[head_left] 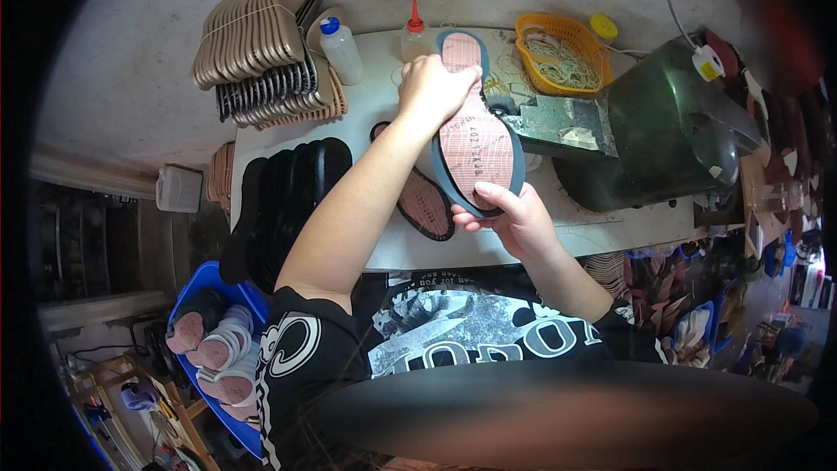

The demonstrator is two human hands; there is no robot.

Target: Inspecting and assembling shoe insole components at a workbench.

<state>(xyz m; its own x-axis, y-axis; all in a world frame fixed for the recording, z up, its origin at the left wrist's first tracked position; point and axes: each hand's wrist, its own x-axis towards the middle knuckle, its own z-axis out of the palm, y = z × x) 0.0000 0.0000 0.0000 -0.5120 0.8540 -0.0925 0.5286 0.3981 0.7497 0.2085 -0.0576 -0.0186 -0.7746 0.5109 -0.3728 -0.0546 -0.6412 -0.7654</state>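
A shoe insole [478, 144], pink on the side facing up with a dark blue-grey rim, is held up over the table. My left hand [433, 92] is closed on its narrow waist and heel part. My right hand [519, 218] grips the wide toe end, thumb on the pink face and fingers underneath. The insole's waist is beside the end of a green machine's arm [558, 126]; whether they touch I cannot tell. Below my left wrist, another pink insole [425, 205] with a black rim lies on the white table [392, 253], partly hidden by my forearm.
Bundled bronze insoles [253, 39] stand at the back left, beside a blue-capped bottle [342, 54] and a red-tipped bottle [416, 35]. A yellow basket [558, 78] holds elastic bands. Black insoles [292, 201] are stacked at left. Soles fill a blue bin [196, 283]. The green machine's body [667, 122] is at right.
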